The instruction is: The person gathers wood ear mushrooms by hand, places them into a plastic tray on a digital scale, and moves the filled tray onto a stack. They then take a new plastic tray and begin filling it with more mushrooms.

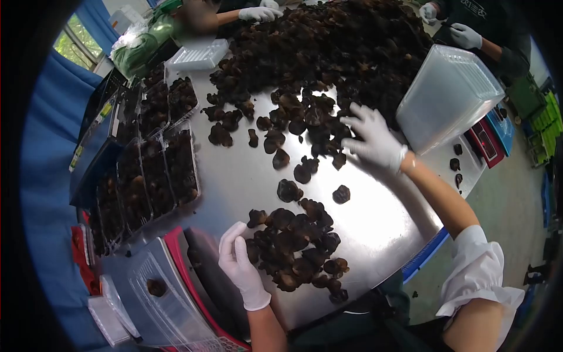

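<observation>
My right hand (375,139), in a white glove, reaches over the near edge of the large heap of wood ear mushrooms (328,47). Its fingers are spread, and nothing shows in them. Beside a smaller pile of wood ears (296,243) at the table's front is my gloved left hand (241,267). Its fingers are slightly bent with the thumb apart, and I see nothing held. Loose wood ears, including one single piece (341,194), lie on the metal table (375,234) between the two piles.
Clear trays of wood ears (149,179) stand at the left. Near left, a scale carries a plastic tray (158,293) with one piece in it. Stacked clear trays (446,97) stand at the right by a red scale (485,141). Co-workers' gloved hands (258,14) (466,36) are across the table.
</observation>
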Demonstrator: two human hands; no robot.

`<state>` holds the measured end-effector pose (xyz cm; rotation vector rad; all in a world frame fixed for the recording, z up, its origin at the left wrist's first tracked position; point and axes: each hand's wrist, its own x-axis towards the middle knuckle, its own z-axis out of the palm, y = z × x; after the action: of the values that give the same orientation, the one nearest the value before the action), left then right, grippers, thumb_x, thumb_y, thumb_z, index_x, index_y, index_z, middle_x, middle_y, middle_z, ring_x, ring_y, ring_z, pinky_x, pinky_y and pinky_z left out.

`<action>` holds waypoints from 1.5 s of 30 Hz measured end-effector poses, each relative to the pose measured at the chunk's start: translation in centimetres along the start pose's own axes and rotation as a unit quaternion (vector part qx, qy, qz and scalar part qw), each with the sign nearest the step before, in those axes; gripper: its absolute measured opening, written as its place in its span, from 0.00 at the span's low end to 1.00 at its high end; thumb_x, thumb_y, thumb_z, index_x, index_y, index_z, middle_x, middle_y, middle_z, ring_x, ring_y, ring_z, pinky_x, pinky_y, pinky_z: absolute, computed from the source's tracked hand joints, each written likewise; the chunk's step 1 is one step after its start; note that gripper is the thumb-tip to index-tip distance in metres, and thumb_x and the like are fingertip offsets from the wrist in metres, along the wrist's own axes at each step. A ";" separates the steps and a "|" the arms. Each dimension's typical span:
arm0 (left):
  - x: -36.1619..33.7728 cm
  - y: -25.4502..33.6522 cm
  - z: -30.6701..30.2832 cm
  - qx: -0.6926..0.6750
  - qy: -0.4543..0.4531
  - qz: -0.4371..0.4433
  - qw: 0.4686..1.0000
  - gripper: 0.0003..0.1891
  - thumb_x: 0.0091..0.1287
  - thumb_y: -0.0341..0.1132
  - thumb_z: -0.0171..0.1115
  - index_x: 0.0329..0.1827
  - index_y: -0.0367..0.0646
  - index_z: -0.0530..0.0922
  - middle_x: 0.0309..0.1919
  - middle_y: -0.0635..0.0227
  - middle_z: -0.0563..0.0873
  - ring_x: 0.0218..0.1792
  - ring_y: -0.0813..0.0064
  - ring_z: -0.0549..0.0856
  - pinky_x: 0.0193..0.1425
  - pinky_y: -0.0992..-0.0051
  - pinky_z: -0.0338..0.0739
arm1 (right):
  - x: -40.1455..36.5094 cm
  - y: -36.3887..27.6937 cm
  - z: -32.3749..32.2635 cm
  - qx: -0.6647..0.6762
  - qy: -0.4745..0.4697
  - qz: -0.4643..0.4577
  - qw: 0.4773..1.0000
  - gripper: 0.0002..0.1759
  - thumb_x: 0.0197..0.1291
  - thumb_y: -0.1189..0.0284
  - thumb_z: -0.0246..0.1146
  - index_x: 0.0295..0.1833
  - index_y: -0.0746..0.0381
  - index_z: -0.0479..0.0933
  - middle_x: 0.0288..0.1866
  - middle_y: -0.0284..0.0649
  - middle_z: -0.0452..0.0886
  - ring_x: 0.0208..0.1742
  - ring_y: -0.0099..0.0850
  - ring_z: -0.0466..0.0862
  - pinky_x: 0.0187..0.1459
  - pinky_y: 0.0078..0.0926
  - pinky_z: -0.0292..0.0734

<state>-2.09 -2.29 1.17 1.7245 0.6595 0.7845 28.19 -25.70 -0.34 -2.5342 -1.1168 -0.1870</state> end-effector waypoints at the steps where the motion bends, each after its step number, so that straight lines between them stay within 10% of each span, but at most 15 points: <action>1: 0.0 0.1 0.0 -0.001 0.001 -0.001 1.000 0.11 0.74 0.28 0.55 0.50 0.33 0.84 0.50 0.60 0.87 0.55 0.67 0.83 0.66 0.68 0.73 | -2.3 -2.0 0.0 0.020 0.003 -0.012 1.000 0.37 0.61 0.50 0.65 0.69 0.63 0.72 0.78 0.56 0.62 0.79 0.61 0.58 0.76 0.55 0.56; 6: -0.2 0.1 0.2 -0.005 -0.008 0.003 1.000 0.11 0.74 0.27 0.54 0.51 0.34 0.84 0.52 0.60 0.86 0.57 0.68 0.83 0.66 0.70 0.73 | -9.4 -10.2 -3.6 0.144 -0.113 -0.164 0.969 0.31 0.63 0.59 0.64 0.69 0.60 0.73 0.73 0.58 0.68 0.74 0.55 0.67 0.72 0.52 0.63; 8: -0.2 0.4 0.3 -0.001 -0.014 0.009 1.000 0.11 0.74 0.27 0.55 0.51 0.34 0.84 0.52 0.61 0.86 0.57 0.69 0.83 0.65 0.71 0.73 | -8.9 -9.9 -4.4 0.249 -0.123 -0.123 0.953 0.25 0.63 0.64 0.63 0.65 0.60 0.76 0.71 0.55 0.71 0.71 0.52 0.70 0.71 0.51 0.63; 12: -0.3 0.5 0.5 0.002 -0.015 0.013 1.000 0.10 0.74 0.27 0.55 0.51 0.35 0.84 0.52 0.61 0.86 0.57 0.69 0.83 0.66 0.70 0.73 | -5.7 -8.0 -2.0 -0.070 0.131 0.022 0.989 0.30 0.61 0.61 0.64 0.68 0.60 0.74 0.75 0.61 0.64 0.74 0.57 0.64 0.75 0.53 0.56; 15: -0.1 0.2 0.3 0.009 -0.004 0.021 1.000 0.10 0.74 0.26 0.55 0.51 0.35 0.84 0.52 0.61 0.86 0.57 0.69 0.83 0.66 0.70 0.73 | -6.1 -10.9 -0.5 0.129 -0.054 0.068 0.988 0.36 0.61 0.54 0.65 0.71 0.61 0.70 0.75 0.63 0.62 0.74 0.61 0.62 0.73 0.52 0.60; 23: 0.4 -0.6 -0.2 -0.003 0.022 -0.005 1.000 0.10 0.74 0.26 0.56 0.51 0.34 0.84 0.52 0.61 0.86 0.56 0.69 0.83 0.67 0.70 0.73 | -9.5 -16.9 -1.6 0.202 -0.059 -0.173 0.962 0.23 0.67 0.58 0.61 0.65 0.52 0.78 0.71 0.42 0.74 0.77 0.46 0.66 0.77 0.65 0.41; 26: 0.2 -0.7 -0.3 -0.003 0.013 -0.002 1.000 0.11 0.74 0.26 0.55 0.51 0.33 0.84 0.52 0.61 0.86 0.57 0.70 0.83 0.67 0.70 0.73 | -4.8 -13.3 -3.3 0.419 0.069 0.015 0.905 0.13 0.65 0.69 0.60 0.52 0.55 0.83 0.54 0.37 0.85 0.62 0.38 0.79 0.75 0.47 0.53; 28: 0.2 0.0 0.0 -0.028 0.010 -0.009 1.000 0.11 0.75 0.26 0.55 0.51 0.33 0.84 0.52 0.61 0.86 0.57 0.69 0.83 0.66 0.70 0.73 | -2.3 -10.8 -0.9 0.322 0.186 0.008 0.928 0.11 0.67 0.69 0.59 0.50 0.58 0.84 0.44 0.38 0.87 0.49 0.36 0.83 0.55 0.32 0.75; 30: 0.2 -0.1 0.0 -0.030 0.009 -0.001 1.000 0.10 0.75 0.26 0.55 0.51 0.33 0.84 0.52 0.61 0.86 0.57 0.69 0.83 0.66 0.70 0.73 | -1.3 -12.1 -1.1 0.419 0.042 0.077 0.904 0.10 0.66 0.67 0.61 0.44 0.59 0.86 0.39 0.41 0.87 0.44 0.35 0.84 0.48 0.33 0.78; 34: 0.1 0.0 0.1 -0.014 0.005 -0.003 1.000 0.10 0.75 0.27 0.55 0.50 0.33 0.84 0.52 0.61 0.86 0.56 0.69 0.83 0.66 0.71 0.73 | 0.5 -15.0 1.6 0.000 0.003 -0.067 0.998 0.12 0.57 0.61 0.70 0.29 0.58 0.84 0.29 0.36 0.85 0.35 0.35 0.82 0.41 0.34 0.76; 45: 0.0 0.8 0.1 -0.035 0.006 -0.005 0.999 0.10 0.74 0.26 0.56 0.50 0.34 0.84 0.51 0.62 0.86 0.56 0.71 0.83 0.65 0.72 0.74 | -0.3 -13.3 0.9 0.266 0.022 0.028 0.963 0.09 0.56 0.66 0.69 0.30 0.60 0.82 0.30 0.37 0.84 0.41 0.38 0.81 0.46 0.37 0.77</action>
<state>-1.99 -2.58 1.95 1.6531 0.6421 0.8018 18.19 -17.37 2.42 -2.0673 -0.9235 0.0662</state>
